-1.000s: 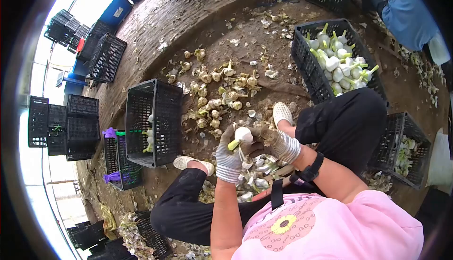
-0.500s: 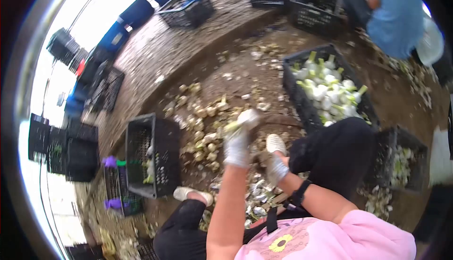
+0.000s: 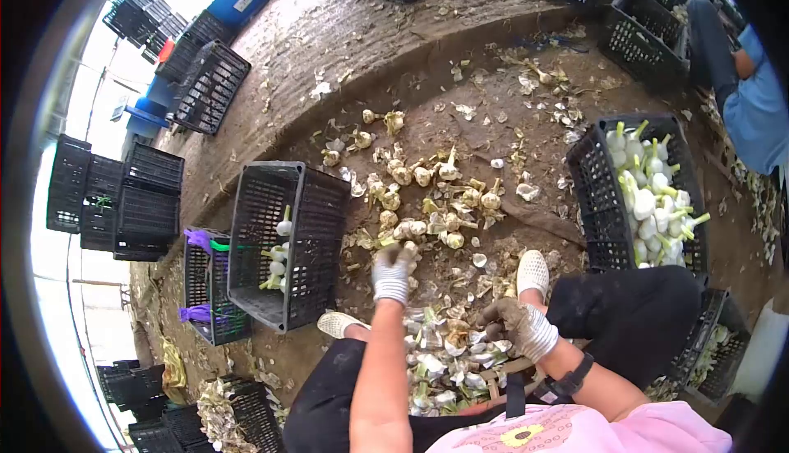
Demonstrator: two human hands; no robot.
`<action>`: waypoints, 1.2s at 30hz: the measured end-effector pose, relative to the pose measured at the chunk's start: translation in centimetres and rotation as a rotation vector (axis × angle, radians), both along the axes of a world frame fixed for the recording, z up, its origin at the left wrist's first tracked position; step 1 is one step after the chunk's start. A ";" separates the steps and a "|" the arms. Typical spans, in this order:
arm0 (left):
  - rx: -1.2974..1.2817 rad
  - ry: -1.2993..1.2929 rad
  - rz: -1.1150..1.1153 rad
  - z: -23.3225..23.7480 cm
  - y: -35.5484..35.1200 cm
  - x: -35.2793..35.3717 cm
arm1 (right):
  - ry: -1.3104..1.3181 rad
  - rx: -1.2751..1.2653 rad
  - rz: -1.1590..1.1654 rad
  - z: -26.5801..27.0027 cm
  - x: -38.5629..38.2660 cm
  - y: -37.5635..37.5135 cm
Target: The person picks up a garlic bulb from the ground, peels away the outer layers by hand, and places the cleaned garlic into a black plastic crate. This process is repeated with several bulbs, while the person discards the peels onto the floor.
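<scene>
My left hand (image 3: 392, 273), in a soiled glove with a white cuff, reaches down to the near edge of loose, unpeeled garlic bulbs (image 3: 421, 175). Its fingers are apart and meet a garlic bulb (image 3: 411, 248), with no firm grip visible. My right hand (image 3: 519, 325), gloved too, is beside my right knee with curled fingers; whatever they hold is hidden. Beneath it lie garlic peelings and stem scraps (image 3: 440, 363). To the left, a black crate (image 3: 288, 175) holds several white, cleaned bulbs (image 3: 277, 268). Another black crate (image 3: 593, 182) on the right is heaped with cleaned garlic (image 3: 653, 198).
Stacked black crates (image 3: 115, 198) and a crate with purple ties (image 3: 197, 289) stand at left. Blue barrels (image 3: 238, 1) are behind. A person in blue (image 3: 756, 108) sits at upper right beside a crate (image 3: 645, 38). A raised concrete edge (image 3: 370, 75) curves across.
The view has shifted. My left hand no longer holds the whitish garlic bulb and is now down at the unpeeled bulbs. My right hand stays near my right knee.
</scene>
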State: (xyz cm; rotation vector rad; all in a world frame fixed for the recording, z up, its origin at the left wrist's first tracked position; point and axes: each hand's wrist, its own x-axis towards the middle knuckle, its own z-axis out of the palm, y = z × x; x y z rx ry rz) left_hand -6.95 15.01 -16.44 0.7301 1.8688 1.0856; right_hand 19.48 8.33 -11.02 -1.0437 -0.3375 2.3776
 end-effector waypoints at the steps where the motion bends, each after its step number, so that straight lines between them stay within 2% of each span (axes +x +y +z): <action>1: -0.071 0.026 0.009 -0.1 1.2 -1.8 | 0.067 0.033 -0.011 -1.1 -0.2 0.5; 2: -0.072 0.167 -0.032 -0.8 2.5 -3.4 | 0.138 0.068 -0.024 -2.1 -0.6 1.1; 3: -0.105 0.382 -0.107 -1.5 4.3 -4.8 | 0.073 -0.005 -0.041 -2.5 -1.2 1.3; 5: -0.183 0.636 -0.232 -1.8 8.4 -5.8 | -0.016 0.117 0.077 -7.5 -1.7 0.6; 7: -0.095 0.755 -0.333 -2.2 13.0 -5.2 | -0.272 0.087 0.096 -6.7 -2.5 -0.3; 9: -0.253 0.746 -0.422 -4.3 17.8 -4.8 | -0.344 0.098 0.141 -2.9 -3.1 1.9; 11: -0.388 0.792 -0.439 -5.6 21.6 -3.7 | -0.265 0.007 0.072 -3.9 -2.9 1.9; 14: -0.486 0.851 -0.458 -10.2 23.1 -2.1 | -0.340 -0.077 0.090 -4.5 -2.5 1.4; 17: -0.240 0.914 -0.504 -11.2 20.8 -3.4 | -0.356 -0.055 0.100 -4.1 -2.7 1.5; 18: -0.159 0.864 -0.533 -10.9 19.5 -4.2 | -0.317 -0.021 0.116 -4.0 -2.6 1.5; 21: -0.149 0.591 -0.411 -5.6 14.6 -2.9 | -0.393 0.198 0.170 -3.7 -2.1 1.4; 22: -0.029 0.592 -0.383 -4.5 12.0 -2.0 | -0.341 0.301 0.057 -4.0 -2.0 1.7; 23: 0.085 0.586 -0.359 -3.5 9.1 -0.7 | -0.316 0.263 0.038 -5.4 -1.1 1.2; 24: 0.132 0.465 -0.364 -2.3 6.0 0.7 | -0.292 0.225 0.018 -6.9 -0.3 0.8; 25: 0.172 0.340 -0.366 -0.5 3.1 2.3 | -0.262 0.272 -0.109 -5.3 -1.0 1.3; 26: 0.168 0.471 -0.419 3.0 0.9 4.5 | -0.568 0.318 0.039 -3.0 -1.7 2.3; 27: 0.177 0.383 -0.424 2.3 -1.8 5.6 | -0.156 0.061 -0.289 -5.0 -1.6 1.5; 28: 0.213 0.456 -0.520 3.8 -3.6 6.8 | -0.154 0.155 -0.193 -3.6 -1.4 1.7; 29: 0.252 0.534 -0.610 5.9 -5.2 7.8 | -0.264 0.303 -0.194 -3.2 -2.0 1.5; 30: 0.227 0.686 -0.686 7.7 -6.5 8.8 | -0.200 0.197 -0.221 -2.1 -2.0 1.2; 31: 0.263 0.715 -0.686 9.0 -7.7 9.5 | -0.132 0.095 -0.243 -1.1 -2.0 1.0; 33: 0.276 0.526 -0.513 9.4 -10.0 9.9 | -0.058 0.160 -0.207 0.2 -1.9 0.7; 36: 0.297 0.419 -0.379 10.9 -12.2 10.0 | 0.023 0.216 -0.129 2.0 -2.1 -0.2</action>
